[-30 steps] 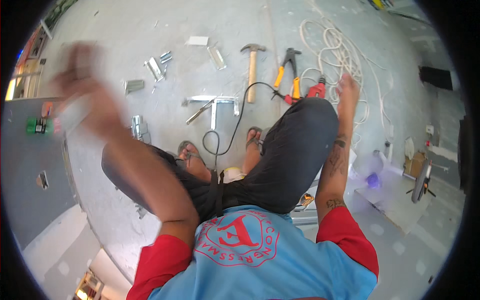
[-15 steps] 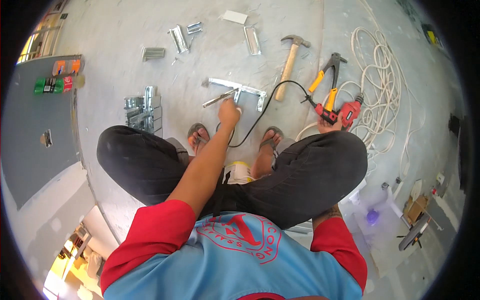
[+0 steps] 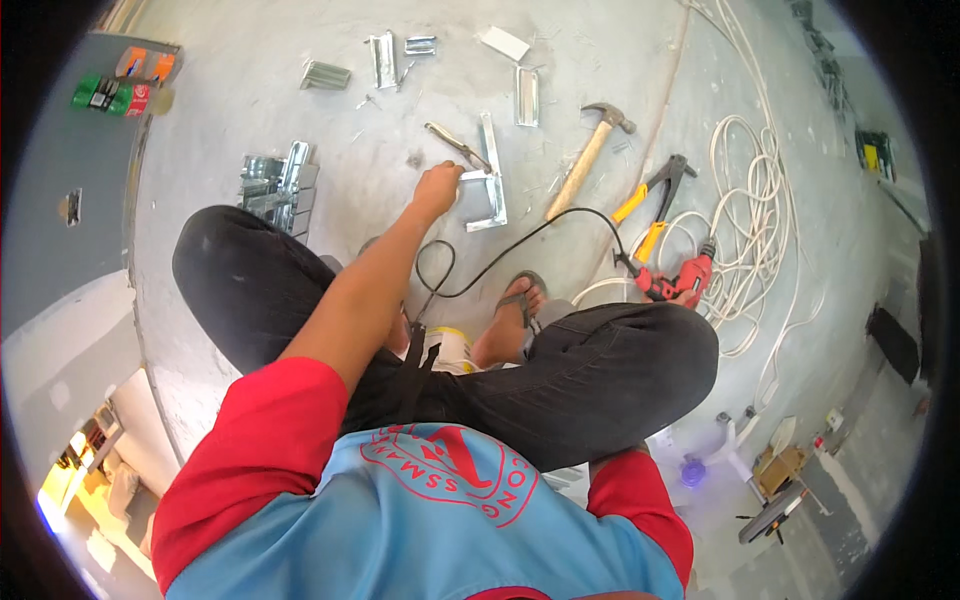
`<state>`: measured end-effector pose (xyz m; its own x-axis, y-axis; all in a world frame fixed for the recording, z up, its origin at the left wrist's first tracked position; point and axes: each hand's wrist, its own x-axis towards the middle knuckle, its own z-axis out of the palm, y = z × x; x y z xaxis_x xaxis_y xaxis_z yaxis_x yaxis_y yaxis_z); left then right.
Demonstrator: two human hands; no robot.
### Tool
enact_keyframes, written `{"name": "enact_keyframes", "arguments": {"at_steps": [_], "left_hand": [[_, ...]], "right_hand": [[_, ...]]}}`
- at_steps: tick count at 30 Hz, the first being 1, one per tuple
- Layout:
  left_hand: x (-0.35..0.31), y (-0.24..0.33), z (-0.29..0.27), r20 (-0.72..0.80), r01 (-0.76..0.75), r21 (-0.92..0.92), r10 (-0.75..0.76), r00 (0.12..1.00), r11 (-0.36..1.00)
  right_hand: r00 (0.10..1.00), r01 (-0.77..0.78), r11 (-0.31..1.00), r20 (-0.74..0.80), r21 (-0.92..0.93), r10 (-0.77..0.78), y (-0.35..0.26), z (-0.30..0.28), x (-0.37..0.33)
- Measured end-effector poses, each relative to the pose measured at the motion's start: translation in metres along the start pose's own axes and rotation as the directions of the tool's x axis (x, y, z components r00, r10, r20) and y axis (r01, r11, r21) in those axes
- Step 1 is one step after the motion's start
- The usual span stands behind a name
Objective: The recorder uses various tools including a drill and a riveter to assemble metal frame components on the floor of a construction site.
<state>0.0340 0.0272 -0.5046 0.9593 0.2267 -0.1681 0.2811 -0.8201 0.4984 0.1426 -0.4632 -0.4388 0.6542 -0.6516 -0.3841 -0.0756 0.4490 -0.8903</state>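
Observation:
My left hand is closed on the short stem of a T-shaped piece of shiny metal channel, whose crossbar points away from me. A pair of locking pliers lies at an angle against the joint of the piece, apparently clamped on it. At the right, a red power drill is held by my right hand, mostly hidden behind my right knee. The drill's black cord loops across the floor between my feet.
A hammer and yellow-handled hand riveter lie left of coiled white cable. Cut metal channel pieces are scattered at the far side. More channel pieces are stacked at the left. A white bucket stands between my legs.
My left hand has turned the T-shaped piece about a quarter turn, so its crossbar now runs away from me. The whole view has shifted a little. My right hand stays on the drill.

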Motion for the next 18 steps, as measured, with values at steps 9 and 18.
{"name": "enact_keyframes", "arguments": {"at_steps": [9,18], "left_hand": [[0.034,-0.071,-0.028,0.016,0.370,-0.475,-0.412,0.911,0.799],[0.004,-0.039,-0.028,-0.217,0.563,-0.406,-0.674,0.706,0.720]], "right_hand": [[0.853,0.432,0.900,0.296,0.061,-0.429,-0.113,0.009,-0.054],[0.526,0.436,0.875,0.730,0.210,-0.437,-0.302,0.068,-0.150]]}}
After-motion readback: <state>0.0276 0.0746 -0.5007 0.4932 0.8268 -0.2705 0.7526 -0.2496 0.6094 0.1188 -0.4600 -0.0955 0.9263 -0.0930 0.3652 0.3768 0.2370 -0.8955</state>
